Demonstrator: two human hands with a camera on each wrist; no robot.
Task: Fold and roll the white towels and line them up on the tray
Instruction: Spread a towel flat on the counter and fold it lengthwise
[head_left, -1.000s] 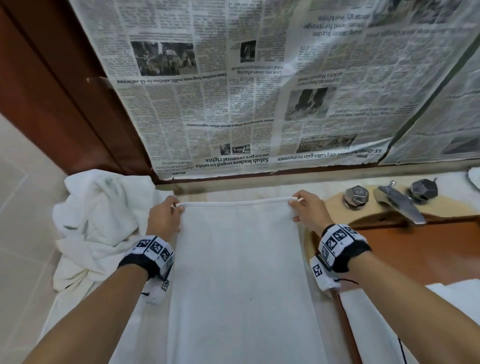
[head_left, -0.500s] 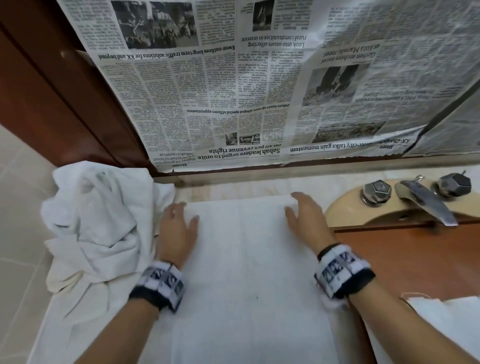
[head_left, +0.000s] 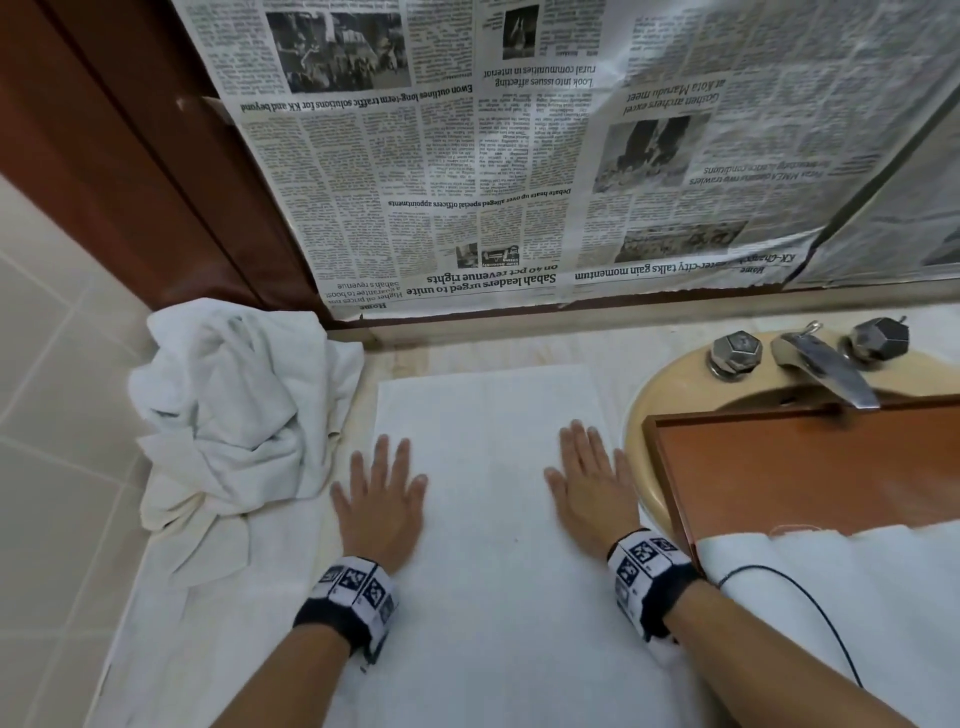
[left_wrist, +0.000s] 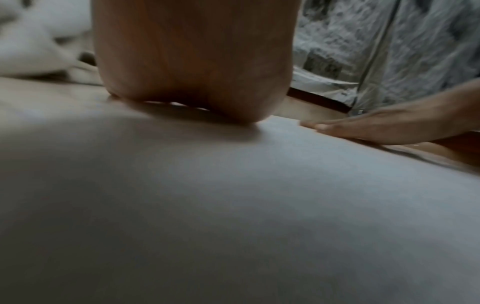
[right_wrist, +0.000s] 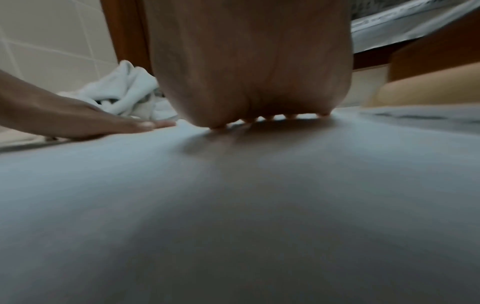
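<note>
smoothing is what i'm doing now: the flat white terry towel (head_left: 488, 519) lies spread lengthwise on the desk (head_left: 519, 353), its far edge square to the wall, and both my palms press on it. a second ago i was pinching its far corners and holding that edge taut; half a second ago the hands had let go and dropped flat near the top; now they've slid back toward me, about midway down the cloth. my left hand (head_left: 381, 499) sits on the towel's left border, fingers (head_left: 382, 457) straight and splayed, gripping nothing. my right hand (head_left: 592, 493) mirrors it at the right border, fingers (head_left: 576, 447) released and flat. both wrist views show the palm heel down on the cloth and the other hand lying flat across from it.

i read that as the fold laid and the creases being pressed out, so rolling should come next, though no roll has begun.

just left of the towel is the crumpled heap of white towels (head_left: 234, 415) waiting. to the right, the reddish-brown wooden tray (head_left: 779, 467) rests over the beige oval basin (head_left: 636, 441), with white cloth (head_left: 831, 582) across its near end; i can't tell whether that is a finished roll. behind stand the chrome tap (head_left: 826, 371) and the newspaper sheets (head_left: 519, 156) covering the wall.
</note>
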